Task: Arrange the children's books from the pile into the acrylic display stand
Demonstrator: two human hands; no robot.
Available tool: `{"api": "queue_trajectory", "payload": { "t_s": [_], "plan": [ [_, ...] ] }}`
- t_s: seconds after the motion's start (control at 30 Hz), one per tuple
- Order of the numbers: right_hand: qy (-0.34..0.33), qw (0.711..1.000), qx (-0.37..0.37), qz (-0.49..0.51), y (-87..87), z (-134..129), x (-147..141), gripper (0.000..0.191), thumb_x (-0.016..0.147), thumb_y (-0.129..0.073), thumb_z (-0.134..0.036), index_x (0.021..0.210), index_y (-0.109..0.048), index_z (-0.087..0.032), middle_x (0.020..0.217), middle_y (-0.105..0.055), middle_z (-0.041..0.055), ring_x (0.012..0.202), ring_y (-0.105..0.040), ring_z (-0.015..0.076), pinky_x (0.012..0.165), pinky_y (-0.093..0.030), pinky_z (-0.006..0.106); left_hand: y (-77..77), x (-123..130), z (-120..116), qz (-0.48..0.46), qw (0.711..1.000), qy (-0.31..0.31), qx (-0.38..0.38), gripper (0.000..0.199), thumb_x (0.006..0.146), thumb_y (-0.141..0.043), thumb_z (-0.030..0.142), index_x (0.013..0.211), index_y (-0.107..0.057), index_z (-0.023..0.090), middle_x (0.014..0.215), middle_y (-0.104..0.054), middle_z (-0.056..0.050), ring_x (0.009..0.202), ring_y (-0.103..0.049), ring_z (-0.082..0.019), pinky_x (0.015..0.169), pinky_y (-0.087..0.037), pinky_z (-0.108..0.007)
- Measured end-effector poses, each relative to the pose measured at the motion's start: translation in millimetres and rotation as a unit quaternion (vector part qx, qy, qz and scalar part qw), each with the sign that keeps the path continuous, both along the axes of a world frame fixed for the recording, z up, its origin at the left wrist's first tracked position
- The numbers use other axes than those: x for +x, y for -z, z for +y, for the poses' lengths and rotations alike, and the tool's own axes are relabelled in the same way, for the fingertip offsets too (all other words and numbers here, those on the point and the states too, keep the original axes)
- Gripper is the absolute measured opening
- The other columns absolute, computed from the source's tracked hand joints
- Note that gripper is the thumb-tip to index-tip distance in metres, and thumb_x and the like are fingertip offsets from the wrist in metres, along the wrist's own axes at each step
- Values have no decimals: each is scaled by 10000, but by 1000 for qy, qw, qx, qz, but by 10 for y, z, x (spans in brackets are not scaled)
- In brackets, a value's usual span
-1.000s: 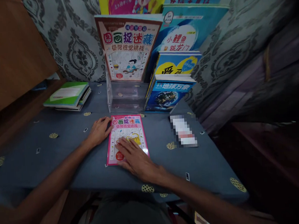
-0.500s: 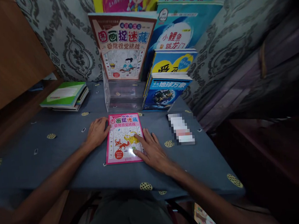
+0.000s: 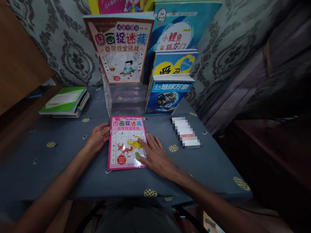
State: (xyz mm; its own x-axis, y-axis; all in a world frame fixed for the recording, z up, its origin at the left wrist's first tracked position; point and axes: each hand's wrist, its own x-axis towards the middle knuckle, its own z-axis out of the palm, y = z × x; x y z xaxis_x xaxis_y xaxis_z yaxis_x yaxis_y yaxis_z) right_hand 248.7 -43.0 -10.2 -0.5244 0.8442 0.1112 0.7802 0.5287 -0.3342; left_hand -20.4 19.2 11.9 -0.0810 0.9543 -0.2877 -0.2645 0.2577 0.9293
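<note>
While the right hand (image 3: 159, 158) is spreading its thumb and index finger over the cover's right side, the left hand (image 3: 96, 137) is curving its fingers at the left edge; whether they are pinching it, I cannot tell. The pink book (image 3: 127, 143) is lying flat on the tablecloth (image 3: 77, 174). Behind it, a clear rack (image 3: 127, 107) is holding upright books (image 3: 121, 44); right of it, a pixelated object (image 3: 186, 132) is resting.

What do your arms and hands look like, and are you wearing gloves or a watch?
My forearms are long and slim, with no sleeves showing. My left grip and right grip are ordinary hands with fingers, no gloves. I can't see a watch, ring or bracelet.
</note>
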Motion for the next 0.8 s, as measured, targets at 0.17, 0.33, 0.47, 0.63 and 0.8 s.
{"api": "queue_trajectory", "payload": {
  "t_s": [0.17, 0.33, 0.47, 0.63, 0.8],
  "plan": [
    [0, 1000, 3, 21, 14, 10, 6, 698, 969, -502, -534, 1540, -351, -161, 1612, -306, 218, 1515, -233, 372, 1206, -236, 595, -63, 139, -137, -82, 993, 60, -55, 116, 820, -658, 108, 930, -689, 90, 879, -780, -135, 791, -757, -244, 806, -624, -387],
    [24, 984, -31, 175, 80, 98, 71, 785, 946, -547, -503, 1582, -210, -189, 1567, -412, 183, 1458, -377, 337, 1180, -301, 602, -180, 201, -117, -116, 992, 49, 20, 159, 853, -667, 155, 1002, -689, 103, 966, -782, -124, 841, -759, -225, 869, -614, -380],
    [71, 916, -132, 371, 103, 270, 72, 701, 910, -600, -446, 1513, -334, -209, 1338, -646, 157, 1227, -621, 317, 1016, -502, 547, -261, 261, -65, -121, 988, 36, 85, 246, 826, -718, 222, 1051, -673, 131, 1027, -778, -113, 981, -742, -250, 953, -581, -417],
    [5, 831, -205, 517, -95, 526, -18, 297, 879, -607, -427, 1092, -575, -223, 1009, -752, 56, 901, -725, 225, 815, -598, 396, -436, 297, -14, -90, 981, 42, 165, 399, 748, -803, 356, 1077, -672, 172, 1085, -773, -98, 1093, -705, -288, 979, -562, -444],
    [33, 873, -37, 485, -296, 659, -97, 150, 917, -541, -346, 1006, -553, -226, 1048, -721, 70, 941, -689, 223, 794, -558, 353, -614, 281, 77, -57, 966, 22, 251, 484, 666, -858, 443, 1041, -699, 182, 1090, -775, -93, 1112, -693, -299, 981, -554, -442]
  ]
}}
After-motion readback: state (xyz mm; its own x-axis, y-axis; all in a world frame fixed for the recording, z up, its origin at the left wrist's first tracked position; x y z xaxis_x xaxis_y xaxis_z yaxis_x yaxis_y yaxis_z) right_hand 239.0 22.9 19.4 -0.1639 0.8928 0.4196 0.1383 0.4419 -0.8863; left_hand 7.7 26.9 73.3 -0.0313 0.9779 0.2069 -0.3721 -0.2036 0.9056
